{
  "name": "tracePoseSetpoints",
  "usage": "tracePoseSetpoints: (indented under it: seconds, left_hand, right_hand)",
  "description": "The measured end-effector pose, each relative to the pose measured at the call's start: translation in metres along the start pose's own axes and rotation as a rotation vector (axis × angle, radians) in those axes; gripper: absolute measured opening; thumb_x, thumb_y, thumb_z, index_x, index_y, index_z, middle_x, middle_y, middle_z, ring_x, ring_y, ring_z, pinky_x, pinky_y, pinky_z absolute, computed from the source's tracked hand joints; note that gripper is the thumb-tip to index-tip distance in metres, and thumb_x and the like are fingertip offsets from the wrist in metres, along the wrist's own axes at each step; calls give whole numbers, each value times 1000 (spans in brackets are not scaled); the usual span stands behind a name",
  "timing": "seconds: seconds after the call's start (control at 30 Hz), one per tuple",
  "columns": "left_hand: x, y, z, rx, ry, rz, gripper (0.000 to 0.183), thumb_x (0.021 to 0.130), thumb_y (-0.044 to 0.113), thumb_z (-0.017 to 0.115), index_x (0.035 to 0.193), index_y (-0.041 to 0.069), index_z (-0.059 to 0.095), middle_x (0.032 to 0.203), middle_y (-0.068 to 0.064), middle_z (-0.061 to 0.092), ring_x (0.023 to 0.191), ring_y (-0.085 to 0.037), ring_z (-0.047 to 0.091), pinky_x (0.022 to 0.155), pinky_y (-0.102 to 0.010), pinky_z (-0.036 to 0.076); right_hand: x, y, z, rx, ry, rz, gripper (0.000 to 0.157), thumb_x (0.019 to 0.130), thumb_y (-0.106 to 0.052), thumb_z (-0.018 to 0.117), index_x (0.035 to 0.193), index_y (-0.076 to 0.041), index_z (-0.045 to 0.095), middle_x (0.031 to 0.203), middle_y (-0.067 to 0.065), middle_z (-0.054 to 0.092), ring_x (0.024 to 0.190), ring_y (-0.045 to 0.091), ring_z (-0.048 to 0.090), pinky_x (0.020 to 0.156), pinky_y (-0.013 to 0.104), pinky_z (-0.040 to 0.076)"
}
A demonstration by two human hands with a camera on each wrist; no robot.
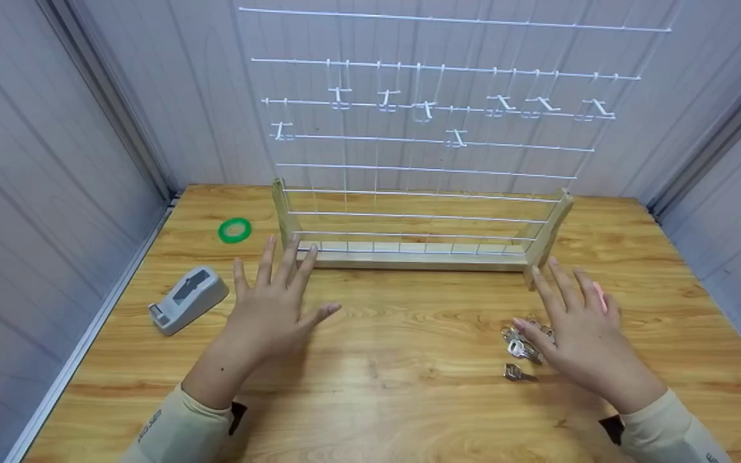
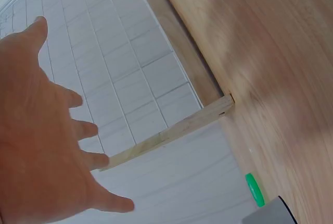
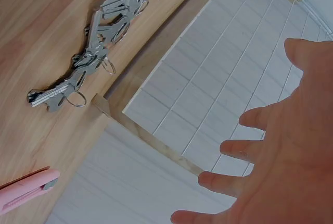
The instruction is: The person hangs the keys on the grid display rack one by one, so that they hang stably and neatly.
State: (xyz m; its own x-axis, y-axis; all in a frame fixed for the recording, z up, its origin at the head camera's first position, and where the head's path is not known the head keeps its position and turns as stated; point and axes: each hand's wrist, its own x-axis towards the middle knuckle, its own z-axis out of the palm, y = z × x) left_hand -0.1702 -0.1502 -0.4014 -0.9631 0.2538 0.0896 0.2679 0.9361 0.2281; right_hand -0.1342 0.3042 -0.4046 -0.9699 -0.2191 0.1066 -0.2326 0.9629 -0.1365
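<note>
My left hand (image 1: 266,318) is spread with its fingers straight, between the grey tape dispenser (image 1: 189,299) and the front of a wire grid rack (image 1: 409,257) on a wooden stand. It holds nothing. With fingers also spread, my right hand (image 1: 586,341) is beside a pile of keys (image 1: 520,347) with rings. In the right wrist view the keys (image 3: 96,52) lie heaped on the table, and a pink box cutter (image 3: 26,190) lies apart from them. Most of that pink tool (image 1: 599,296) is hidden behind the right hand in the head view.
Several white hooks (image 1: 427,110) hang on the upper bars of the grid. A green tape roll (image 1: 235,230) lies left of the stand on the wood-patterned table (image 1: 370,399). Pale panel walls (image 1: 17,193) enclose the left, back and right sides.
</note>
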Motion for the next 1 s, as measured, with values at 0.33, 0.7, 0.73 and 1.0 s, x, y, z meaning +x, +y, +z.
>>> tracePoseSetpoints:
  seconds: [0.33, 0.7, 0.73, 1.0]
  left_hand:
    - [31, -18, -32, -249, 351, -42, 66, 114, 39, 52, 168, 9, 29, 167, -24, 41, 153, -48, 43, 125, -67, 43]
    - [89, -53, -42, -699, 229, -78, 71, 114, 48, 46, 173, 25, 15, 180, -11, 19, 163, -37, 35, 129, -59, 42]
    - [92, -55, -41, -723, 231, -65, 70, 114, 48, 45, 173, 27, 16, 181, -9, 19, 163, -37, 34, 130, -59, 40]
    - [103, -55, -40, -751, 275, -50, 63, 116, 42, 41, 170, 13, 28, 176, -13, 31, 162, -36, 36, 134, -53, 36]
  right_hand:
    - [0, -7, -11, -23, 162, -62, 83, 107, -48, 64, 171, -12, 24, 172, 26, 32, 143, 58, 45, 110, 84, 40]
    - [-1, -12, -12, 117, 312, -179, 73, 95, -13, 83, 158, -4, 47, 135, 25, 68, 110, 39, 74, 84, 53, 68]
    - [-1, -12, -13, 149, 284, -170, 72, 95, -11, 82, 158, -4, 47, 134, 24, 68, 108, 38, 74, 82, 51, 69]
    - [2, -3, -7, 228, 103, -129, 66, 93, 5, 77, 153, -1, 52, 130, 22, 71, 96, 29, 78, 72, 38, 68]
